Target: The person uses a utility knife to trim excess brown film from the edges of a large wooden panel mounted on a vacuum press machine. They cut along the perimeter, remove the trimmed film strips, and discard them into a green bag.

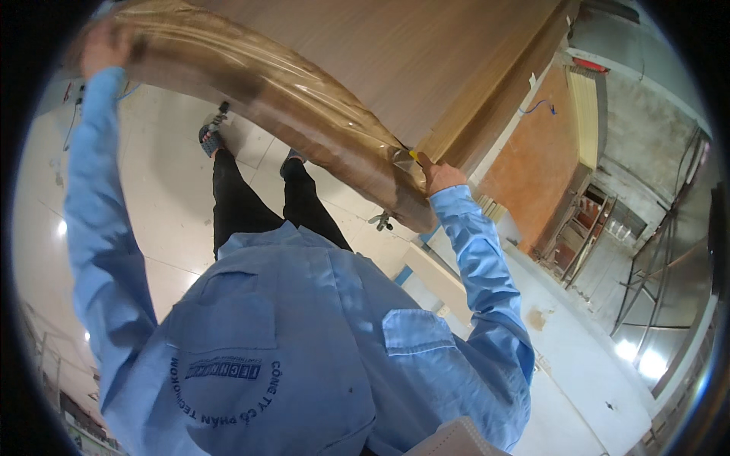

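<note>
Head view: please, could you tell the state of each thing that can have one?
Wood-grain panel: partly covered.
Transparent plastic film: wrinkled, over the panel's near edge.
Right hand: closed.
Yellow-handled cutter: held in the right hand, at the film.
Left hand: blurred, at the film's left end; grip unclear.
Blue work shirt: sleeves down.

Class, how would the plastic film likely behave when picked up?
The film would probably be floppy, as it lies in loose wrinkles. It looks see-through over the board, so likely thin and light. Its glossy sheen suggests it may be slippery.
</note>
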A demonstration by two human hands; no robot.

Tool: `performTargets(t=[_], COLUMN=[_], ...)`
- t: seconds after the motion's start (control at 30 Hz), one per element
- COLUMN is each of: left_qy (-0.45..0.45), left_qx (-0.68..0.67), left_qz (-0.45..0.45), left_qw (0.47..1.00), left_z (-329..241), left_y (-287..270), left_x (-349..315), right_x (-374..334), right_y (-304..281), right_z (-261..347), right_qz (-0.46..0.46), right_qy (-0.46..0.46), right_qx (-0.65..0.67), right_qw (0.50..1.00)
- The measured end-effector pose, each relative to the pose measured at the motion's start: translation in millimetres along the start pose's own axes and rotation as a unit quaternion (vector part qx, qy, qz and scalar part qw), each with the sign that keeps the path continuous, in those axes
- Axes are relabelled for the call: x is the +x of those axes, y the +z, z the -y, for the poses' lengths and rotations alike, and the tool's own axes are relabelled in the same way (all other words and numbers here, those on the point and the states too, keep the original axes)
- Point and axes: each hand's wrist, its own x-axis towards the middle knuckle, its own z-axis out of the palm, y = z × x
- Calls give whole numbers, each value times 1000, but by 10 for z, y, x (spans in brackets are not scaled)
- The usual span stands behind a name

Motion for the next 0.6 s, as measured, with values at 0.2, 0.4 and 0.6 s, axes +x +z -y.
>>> performTargets(t=[0.2,0.4,0.6], left_qy=[170,158,15], left_qx=[-308,-437,-407], left_qz=[163,223,555], left_qw=[922,857,725], left_z=[-3141,-4269,-4811], left_y=[-408,-1103,-1324], left_x=[-1525,-2573,-4115], right_x=[-93,-140,-180], right_y=[171,176,292], right_z=[-251,-311,-227], right_qz=[-55,-88,-119], right_qy=[-40,-49,-12], right_qx=[41,68,74], right_qw=[997,993,990])
